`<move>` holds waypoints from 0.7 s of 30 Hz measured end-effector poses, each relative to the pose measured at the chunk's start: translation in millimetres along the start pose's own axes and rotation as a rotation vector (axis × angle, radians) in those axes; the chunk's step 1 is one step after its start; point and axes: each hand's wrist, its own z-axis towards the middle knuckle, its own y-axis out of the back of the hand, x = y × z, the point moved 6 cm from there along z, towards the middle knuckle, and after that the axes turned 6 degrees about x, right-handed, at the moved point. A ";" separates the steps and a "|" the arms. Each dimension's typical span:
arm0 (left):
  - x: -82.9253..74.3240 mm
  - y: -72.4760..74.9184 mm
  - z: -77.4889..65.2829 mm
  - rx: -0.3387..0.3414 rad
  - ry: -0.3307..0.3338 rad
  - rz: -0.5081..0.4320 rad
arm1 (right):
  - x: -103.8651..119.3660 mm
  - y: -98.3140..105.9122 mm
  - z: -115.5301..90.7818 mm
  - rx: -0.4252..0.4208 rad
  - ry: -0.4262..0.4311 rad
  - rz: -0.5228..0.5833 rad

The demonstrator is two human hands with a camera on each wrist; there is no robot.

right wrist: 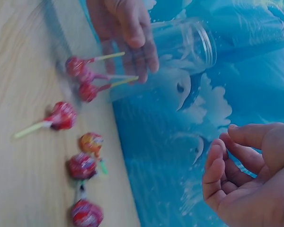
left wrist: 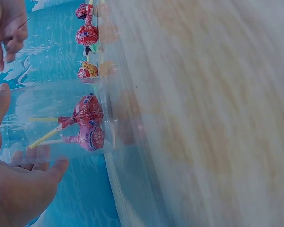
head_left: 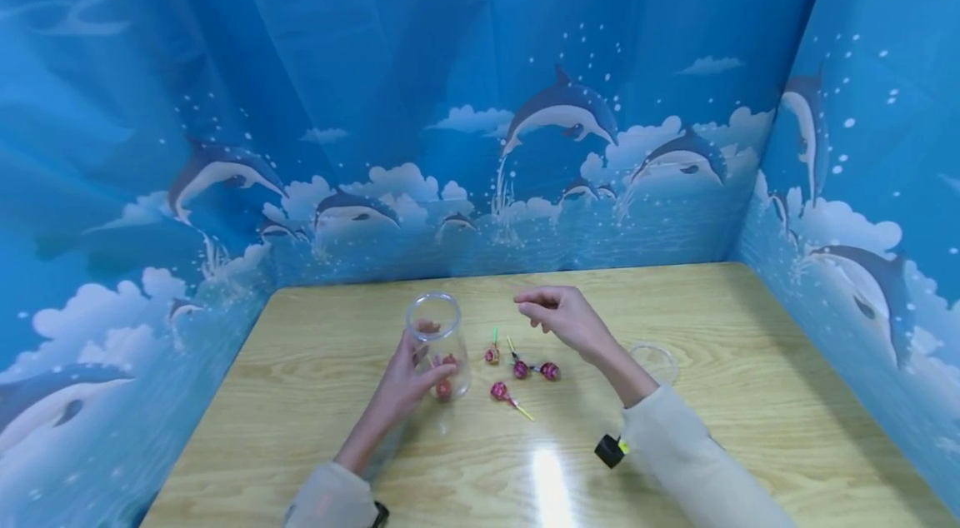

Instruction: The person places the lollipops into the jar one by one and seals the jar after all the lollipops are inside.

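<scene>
Curtain [head_left: 420,53]: blue and printed with dolphins, it walled in the back and both sides of the table.
Table [head_left: 322,349]: pale wood grain, with a bright glare patch toward the near edge.
Left hand [head_left: 401,382]: its grip was wrapped round the clear jar [head_left: 454,336], thumb on one side and fingers on the other, steadying it.
Right hand [head_left: 567,318]: raised above the table, right of the jar; its grip had loosely bent fingers, the thumb close to the forefinger, nothing held between.
Jar: upright at the table's middle, mouth up and uncovered; whether its base quite touched the wood could not be told.
Lid [head_left: 662,362]: a clear disc flat on the table beside the right forearm, partly hidden.
Lollipops in the jar [left wrist: 88,111]: three by the look of it, heads at the bottom, sticks up; the step in hand seemed to be filling, partly done.
Loose lollipops [head_left: 521,369]: four lay right of the jar; the next move would probably call for pinching one and lifting it over the rim.
</scene>
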 end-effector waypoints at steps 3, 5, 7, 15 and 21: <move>1.4 0.2 1.1 -0.001 -0.004 0.006 | -11.3 3.7 -4.8 -0.007 -0.029 0.002; 2.4 0.1 1.8 0.001 -0.007 0.006 | -18.1 4.5 -9.0 -0.011 -0.048 0.004; 2.7 -0.1 2.2 0.004 -0.011 0.007 | -25.1 4.2 -14.3 -0.008 -0.062 0.004; 2.9 -0.6 2.4 0.001 -0.007 0.026 | -49.4 -7.3 -40.5 0.022 -0.069 0.025; 4.1 -0.2 2.0 -0.005 0.002 0.036 | -60.7 -22.0 -59.8 0.034 -0.071 -0.011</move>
